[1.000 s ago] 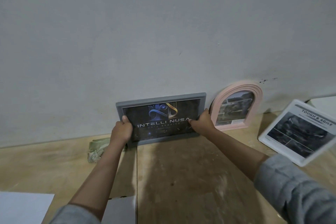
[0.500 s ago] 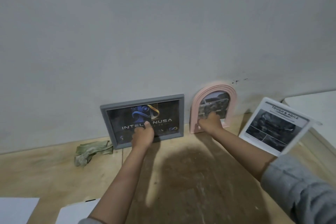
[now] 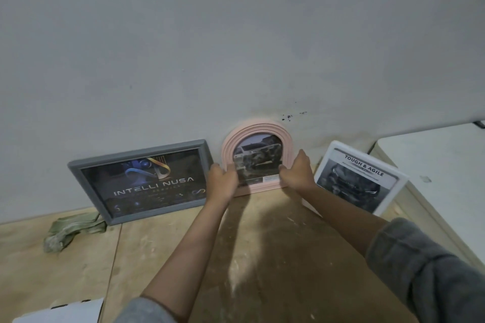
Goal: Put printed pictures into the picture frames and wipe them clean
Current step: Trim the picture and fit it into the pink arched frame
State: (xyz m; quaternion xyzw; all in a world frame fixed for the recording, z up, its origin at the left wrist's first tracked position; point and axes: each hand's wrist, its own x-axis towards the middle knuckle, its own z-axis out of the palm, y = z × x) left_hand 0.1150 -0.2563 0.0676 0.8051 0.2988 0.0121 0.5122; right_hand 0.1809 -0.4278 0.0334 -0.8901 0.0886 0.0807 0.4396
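A pink arched frame (image 3: 256, 130) with a car picture stands upright against the wall at the middle. My left hand (image 3: 221, 183) grips its left edge and my right hand (image 3: 296, 175) grips its right edge. Left of it a grey rectangular frame (image 3: 141, 153) with a dark "INTELLI NUSA" print leans on the wall, free of both hands. To the right a white frame (image 3: 392, 193) with a "TOUGH & AGILE" car print leans back. A crumpled green cloth (image 3: 70, 231) lies on the wooden tabletop (image 3: 262, 257) by the grey frame's lower left corner.
A white surface (image 3: 441, 165) adjoins the table at the right. White paper sheets (image 3: 68, 309) lie at the near left edge. The grey wall (image 3: 236, 47) rises right behind the frames.
My left hand has left the grey frame and moved right onto the pink frame's left edge. My right hand shifted to its right edge. The view has panned right.
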